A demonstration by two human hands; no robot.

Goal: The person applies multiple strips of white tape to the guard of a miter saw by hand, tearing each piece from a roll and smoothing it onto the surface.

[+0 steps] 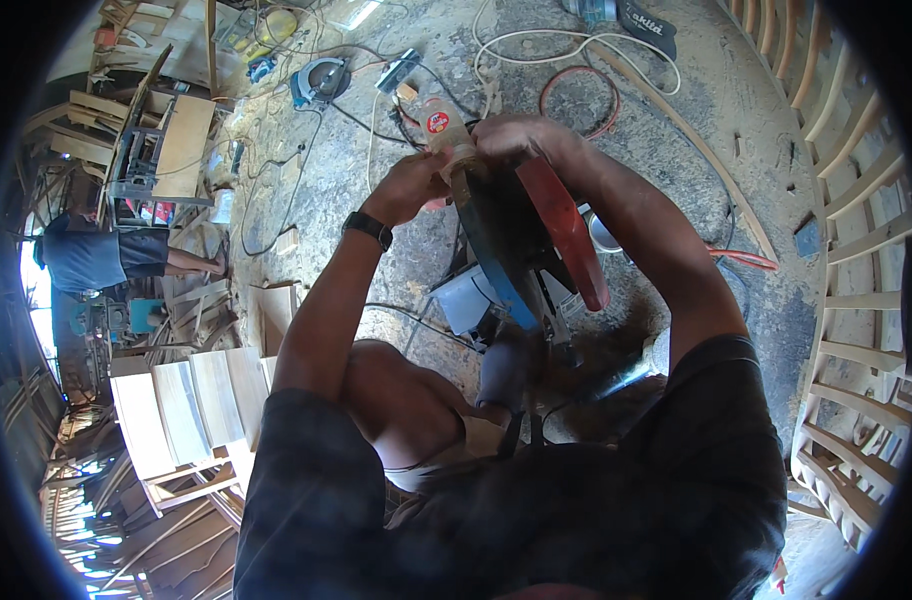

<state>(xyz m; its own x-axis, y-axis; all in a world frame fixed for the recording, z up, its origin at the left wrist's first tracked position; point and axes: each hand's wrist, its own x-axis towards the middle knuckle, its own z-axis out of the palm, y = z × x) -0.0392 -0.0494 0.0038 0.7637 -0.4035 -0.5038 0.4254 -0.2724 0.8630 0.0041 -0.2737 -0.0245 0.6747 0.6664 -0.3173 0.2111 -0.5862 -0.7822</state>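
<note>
My left hand (414, 187), with a dark watch on its wrist, is closed around the lower part of a clear bottle (442, 122) with a round red label. Close beside the bottle, my right hand (516, 137) is curled, slightly blurred. What its fingers hold, if anything, is hidden. Below both hands stands a dark piece of equipment with a long blue side (491, 255) and a red bar (566, 235). My right forearm passes over the red bar's side. Lower parts of the equipment are in shadow.
A blue circular saw (321, 82), cables and a coiled red hose (580, 102) lie on the stained concrete floor. Curved wooden slats (861, 300) line the right side. At left are pale wood panels (201, 405), a workbench (184, 147) and a bent-over person (101, 260).
</note>
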